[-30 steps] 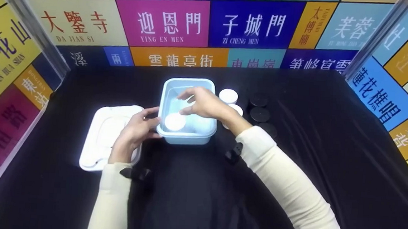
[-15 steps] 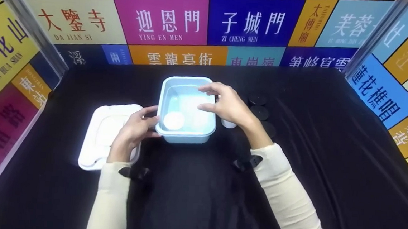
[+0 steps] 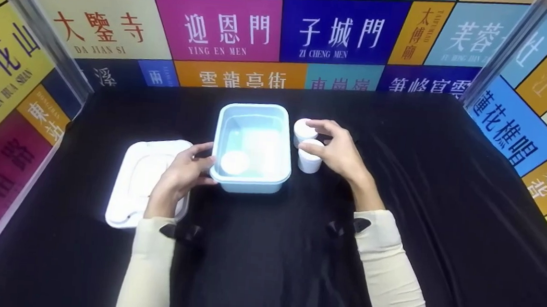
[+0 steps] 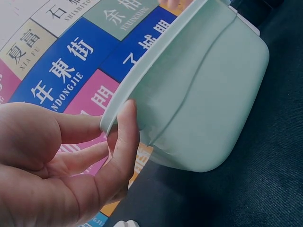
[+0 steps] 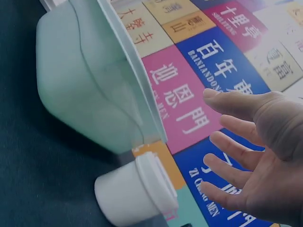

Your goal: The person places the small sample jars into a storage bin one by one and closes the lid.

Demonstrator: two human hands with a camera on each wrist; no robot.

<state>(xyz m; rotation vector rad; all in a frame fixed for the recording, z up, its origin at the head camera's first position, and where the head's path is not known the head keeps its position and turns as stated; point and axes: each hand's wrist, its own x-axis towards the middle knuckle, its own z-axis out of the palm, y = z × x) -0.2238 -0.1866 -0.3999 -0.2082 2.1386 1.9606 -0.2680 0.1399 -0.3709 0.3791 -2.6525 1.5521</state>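
"Writing on the backdrop (image 3: 240, 77), legible anywhere?"

"Largely. YING EN MEN on a pink panel (image 3: 217, 27), ZI CHENG MEN on a deep blue panel (image 3: 343, 32) beside it, DA JIAN SI in red on a cream panel (image 3: 100, 27) to the left. BAINIANDONGJIE along the top. Large Chinese characters over most."

"And containers?"

"Pale blue tub (image 3: 252, 187), open-topped, standing on black cloth (image 3: 256, 258). Inside, at the front left corner, a white round-topped piece (image 3: 235, 163); toward the middle, too bright to tell. White lid (image 3: 143, 175) flat on the left, partly behind a hand."

"Right of the tub?"

"Two white jars, capped and upright: nearer jar (image 3: 309, 163), farther jar (image 3: 302, 135) just behind."

"Hands?"

"Left hand (image 3: 183, 171) clamped on the tub's left rim. Right hand (image 3: 341, 151) with thumb and fingers parted, over both jars from the head camera; in the right wrist view, a gap between fingertips and the one jar visible."
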